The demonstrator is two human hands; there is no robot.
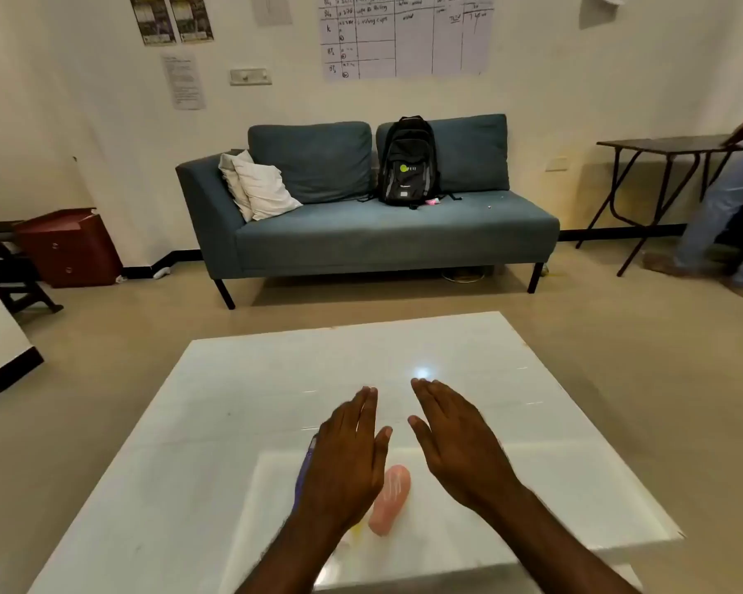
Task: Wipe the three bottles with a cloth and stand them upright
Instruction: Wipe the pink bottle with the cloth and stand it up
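Note:
Both my hands hover flat over the white table, palms down, holding nothing. My left hand has its fingers straight and covers most of what lies under it. A pink bottle lies on its side just right of that hand's wrist. A purple bottle shows only as a thin strip along the left edge of my left hand. Something yellow peeks out beside my left forearm; I cannot tell what it is. My right hand is spread open to the right of the pink bottle. No cloth is visible.
A blue sofa with a black backpack and white pillows stands beyond the table. A dark folding table and a person in jeans are at the right. A red cabinet sits at the left.

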